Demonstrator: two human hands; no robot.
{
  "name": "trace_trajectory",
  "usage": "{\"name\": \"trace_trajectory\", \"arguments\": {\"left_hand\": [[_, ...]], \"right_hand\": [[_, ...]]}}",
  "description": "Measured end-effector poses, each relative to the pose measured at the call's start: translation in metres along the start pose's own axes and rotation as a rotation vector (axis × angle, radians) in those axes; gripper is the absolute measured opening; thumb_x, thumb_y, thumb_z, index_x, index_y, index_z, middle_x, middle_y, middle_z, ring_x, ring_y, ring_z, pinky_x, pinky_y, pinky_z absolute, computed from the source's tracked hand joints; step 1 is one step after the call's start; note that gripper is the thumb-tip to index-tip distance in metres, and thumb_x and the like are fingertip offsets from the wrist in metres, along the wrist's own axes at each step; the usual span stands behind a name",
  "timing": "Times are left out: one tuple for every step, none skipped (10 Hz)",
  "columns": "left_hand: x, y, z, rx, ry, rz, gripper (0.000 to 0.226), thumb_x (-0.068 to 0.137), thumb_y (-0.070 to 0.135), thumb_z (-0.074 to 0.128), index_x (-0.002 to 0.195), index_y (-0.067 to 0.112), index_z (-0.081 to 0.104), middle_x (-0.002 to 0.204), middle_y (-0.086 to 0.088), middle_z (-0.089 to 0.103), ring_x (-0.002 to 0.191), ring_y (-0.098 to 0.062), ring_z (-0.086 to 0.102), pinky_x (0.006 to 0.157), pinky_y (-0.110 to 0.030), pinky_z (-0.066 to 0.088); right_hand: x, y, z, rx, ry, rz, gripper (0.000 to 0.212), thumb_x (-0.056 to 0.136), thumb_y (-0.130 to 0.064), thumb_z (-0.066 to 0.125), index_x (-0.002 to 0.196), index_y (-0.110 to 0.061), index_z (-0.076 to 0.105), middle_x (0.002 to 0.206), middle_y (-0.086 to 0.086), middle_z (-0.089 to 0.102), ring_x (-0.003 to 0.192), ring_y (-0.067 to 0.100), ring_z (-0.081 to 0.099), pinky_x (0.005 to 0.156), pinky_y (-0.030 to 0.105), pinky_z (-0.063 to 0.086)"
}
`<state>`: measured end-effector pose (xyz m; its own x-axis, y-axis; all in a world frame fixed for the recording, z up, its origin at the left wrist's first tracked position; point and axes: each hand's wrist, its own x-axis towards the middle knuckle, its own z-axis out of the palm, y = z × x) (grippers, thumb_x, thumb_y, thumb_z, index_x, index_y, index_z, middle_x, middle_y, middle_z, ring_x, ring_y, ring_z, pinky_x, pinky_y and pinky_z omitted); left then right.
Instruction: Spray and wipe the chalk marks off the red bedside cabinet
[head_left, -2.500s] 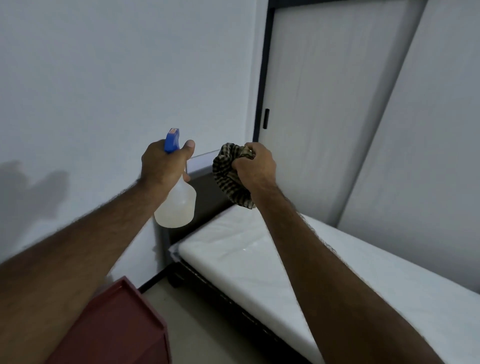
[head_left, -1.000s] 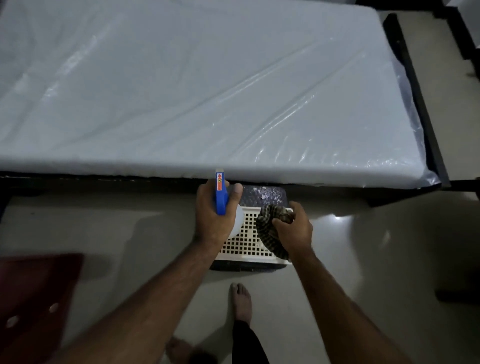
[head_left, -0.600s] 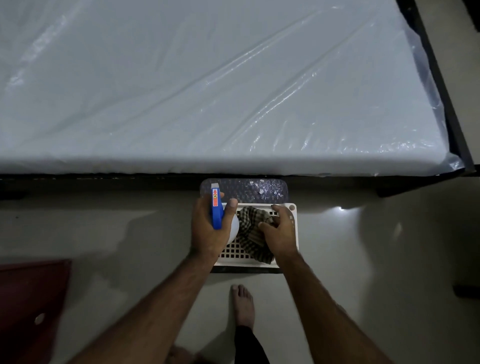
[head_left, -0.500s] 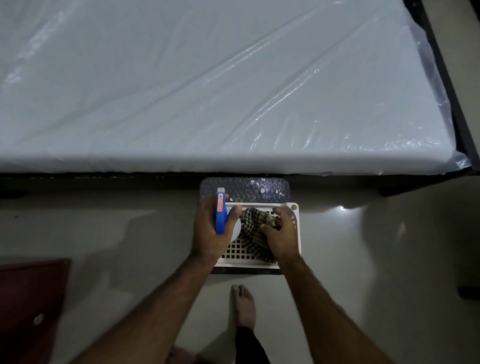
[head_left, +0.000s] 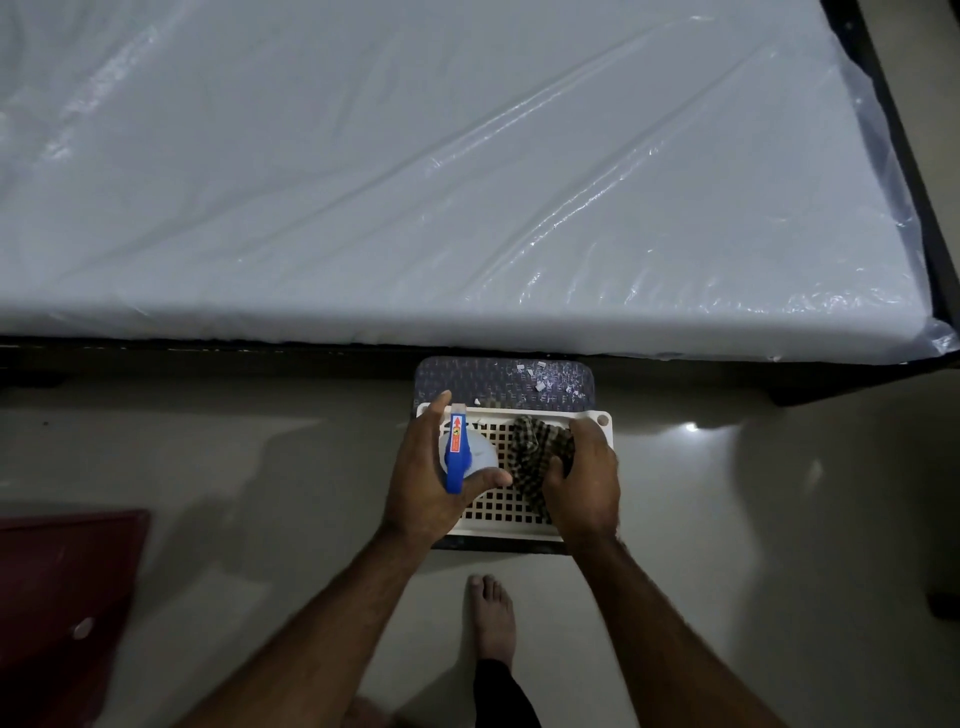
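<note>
Lying beneath right hand (head_left: 583, 491) — checked cloth (head_left: 537, 448)

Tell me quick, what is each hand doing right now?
Left hand: holds the spray bottle.
Right hand: grips the checked cloth.

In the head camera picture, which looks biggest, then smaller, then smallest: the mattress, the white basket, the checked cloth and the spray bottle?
1. mattress, by far.
2. white basket.
3. checked cloth and spray bottle: they look about alike, both partly covered, so I will not rank them.
</note>
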<state>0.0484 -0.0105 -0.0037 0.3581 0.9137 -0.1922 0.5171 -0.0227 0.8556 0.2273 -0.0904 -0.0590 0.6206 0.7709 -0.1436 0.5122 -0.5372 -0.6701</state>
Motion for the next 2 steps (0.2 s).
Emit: {"name": "trace_trajectory", "arguments": {"left_hand": [[-0.0047,0.0059,-0.0159,0.103,-0.075,-0.053,0.132,0.046,0.076,0.084,0.155,0.034,0.021,0.154,0.005,0.037,0.138,-0.014,0.041,0.109,-0.042,0.046],[-0.009,0.0056,-0.0248,0.169,-0.115,-0.037,0.139,0.042,0.077,0.084,0.156,0.036,0.016,0.157,0.008,0.032,0.141,-0.014,0.035,0.111,-0.043,0.043]], "right_hand": [[-0.001,-0.007,-0.0053,-0.056,0.012,0.04,0.044,0.091,-0.007,0.067,0.134,-0.014,0.057,0.136,0.005,0.061,0.13,0.025,0.051,0.11,0.048,0.048],[0.0004,-0.012,-0.0083,-0.069,0.043,0.02,0.04,0.097,-0.015,0.065,0.136,-0.011,0.058,0.136,0.008,0.062,0.131,0.027,0.051,0.11,0.05,0.048]]}}
